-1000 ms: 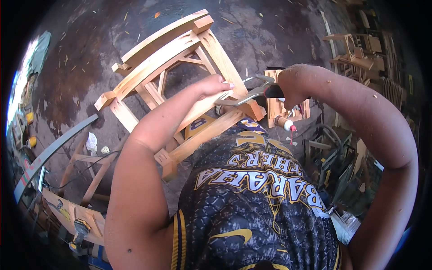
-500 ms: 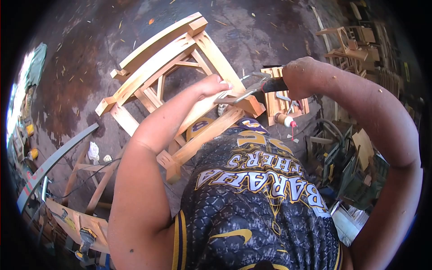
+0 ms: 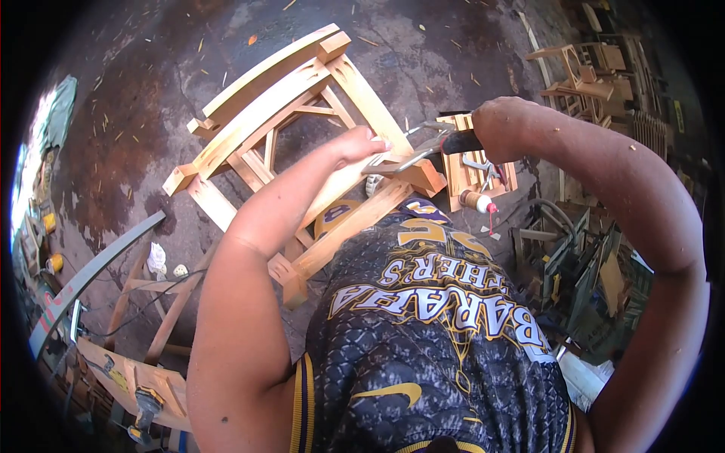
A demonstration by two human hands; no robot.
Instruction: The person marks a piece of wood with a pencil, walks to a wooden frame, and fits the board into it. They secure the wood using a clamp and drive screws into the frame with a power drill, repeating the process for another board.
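The right hand's grip (image 3: 495,133) wraps a metal tool (image 3: 459,142); beside it, the left hand (image 3: 358,145), closure unclear, touches the seemingly mostly joined wooden frame (image 3: 257,121).

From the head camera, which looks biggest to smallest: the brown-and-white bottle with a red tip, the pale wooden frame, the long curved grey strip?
1. Pale wooden frame, largest
2. Curved grey strip
3. Brown-and-white bottle, smallest
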